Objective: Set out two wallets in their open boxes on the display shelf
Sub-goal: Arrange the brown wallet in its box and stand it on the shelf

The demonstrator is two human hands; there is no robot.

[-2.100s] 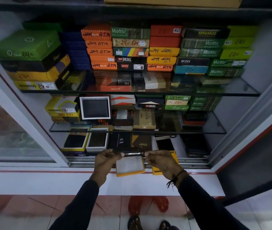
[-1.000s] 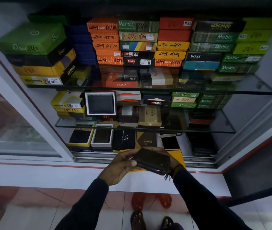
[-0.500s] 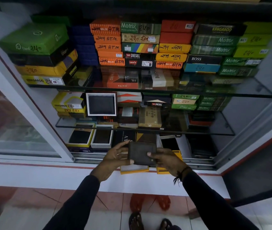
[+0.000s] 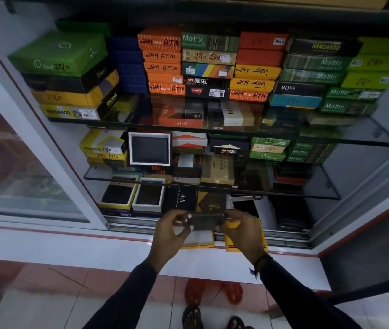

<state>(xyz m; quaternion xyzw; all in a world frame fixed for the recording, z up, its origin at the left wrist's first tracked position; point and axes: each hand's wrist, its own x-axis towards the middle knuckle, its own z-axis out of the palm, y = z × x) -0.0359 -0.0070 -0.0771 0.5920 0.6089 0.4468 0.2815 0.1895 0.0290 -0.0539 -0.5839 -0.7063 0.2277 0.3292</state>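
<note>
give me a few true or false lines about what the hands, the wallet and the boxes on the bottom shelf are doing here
1. Both the left hand and right hand hold the dark folded wallet by its ends. True.
2. The wallet already lies inside the open yellow-rimmed box with a white lining. False: it is held above that box.
3. The yellow-rimmed open box on the bottom shelf is empty. False: a dark wallet lies in it.
4. A white-framed open box stands upright on the middle glass shelf. True.
5. The right wrist is bare. False: it wears a dark thread band.
</note>
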